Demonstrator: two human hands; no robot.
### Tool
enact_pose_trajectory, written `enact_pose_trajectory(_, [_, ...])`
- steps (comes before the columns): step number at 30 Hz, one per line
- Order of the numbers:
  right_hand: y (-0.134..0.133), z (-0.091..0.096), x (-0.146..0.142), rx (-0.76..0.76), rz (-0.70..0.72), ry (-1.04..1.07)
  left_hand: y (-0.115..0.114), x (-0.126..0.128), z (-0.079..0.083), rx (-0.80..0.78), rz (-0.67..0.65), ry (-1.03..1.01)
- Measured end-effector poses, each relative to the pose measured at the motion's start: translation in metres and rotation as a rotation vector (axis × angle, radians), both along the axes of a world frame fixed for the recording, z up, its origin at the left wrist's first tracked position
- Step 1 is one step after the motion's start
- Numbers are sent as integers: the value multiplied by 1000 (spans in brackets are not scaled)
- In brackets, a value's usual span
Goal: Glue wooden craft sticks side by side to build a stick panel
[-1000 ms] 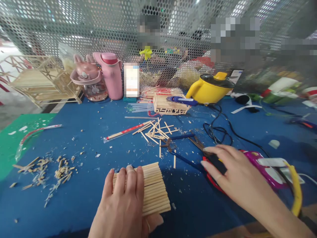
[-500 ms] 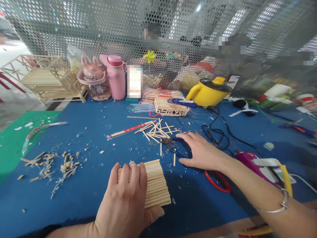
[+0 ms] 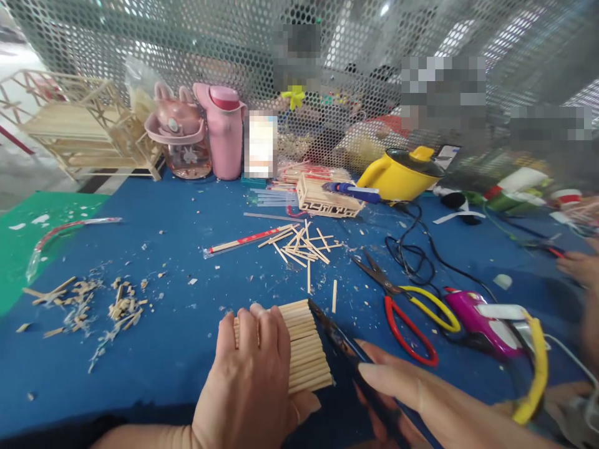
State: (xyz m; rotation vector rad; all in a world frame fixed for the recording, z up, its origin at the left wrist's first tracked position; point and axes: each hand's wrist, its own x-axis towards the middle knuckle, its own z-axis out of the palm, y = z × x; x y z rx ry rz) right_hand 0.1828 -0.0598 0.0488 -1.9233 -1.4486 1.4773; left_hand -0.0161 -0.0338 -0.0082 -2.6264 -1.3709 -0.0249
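My left hand [image 3: 253, 368] is closed over a small panel of round wooden sticks [image 3: 306, 349] laid side by side, thumb along the near edge. The fingers cover the panel's left part. My right hand [image 3: 397, 386] grips blue-handled pliers [image 3: 339, 337], whose dark jaws point up and left. The jaw tips are at the panel's far right corner; whether they touch a stick I cannot tell. Short loose sticks [image 3: 304, 246] lie in a pile beyond the panel, and one stick [image 3: 334, 296] lies just past the jaws.
Scissors [image 3: 397, 299] with red and yellow handles lie to the right, near a purple device [image 3: 486, 324] and a black cable [image 3: 421, 249]. Wood scraps [image 3: 124, 305] are scattered left. Bottles, a yellow pot [image 3: 397, 178] and a small stick model [image 3: 322, 196] line the back. Another person's hand [image 3: 580, 268] shows far right.
My right hand has picked up the pliers from beside the stick pile and brought them near to the panel's right edge. The scissors are now uncovered. My left hand keeps its hold.
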Motion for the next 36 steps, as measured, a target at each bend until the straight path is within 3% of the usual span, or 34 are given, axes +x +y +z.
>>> enact_pose_trajectory(3, [2,-2,-7,-113,8,45,1,-2,-7,17,-27,-34])
enact_pose_trajectory(8, [2,-7,-10,-68,15,32,3,-2,-6,4,-30,-73])
enact_pose_trajectory(16, [-8,-9,-19,-85,22,-198,2,-4,-7,22,-36,-65])
enact_pose_trajectory(21, [-14,-21,-24,-86,-21,-270,3,-3,-3,24,-31,-67])
enact_pose_trajectory(29, [-18,-39,-32,163,-54,-100,2,-3,5,-57,-32,-21])
enact_pose_trajectory(36, [-18,-41,-18,311,-18,-191,23,-10,26,-51,-69,-292])
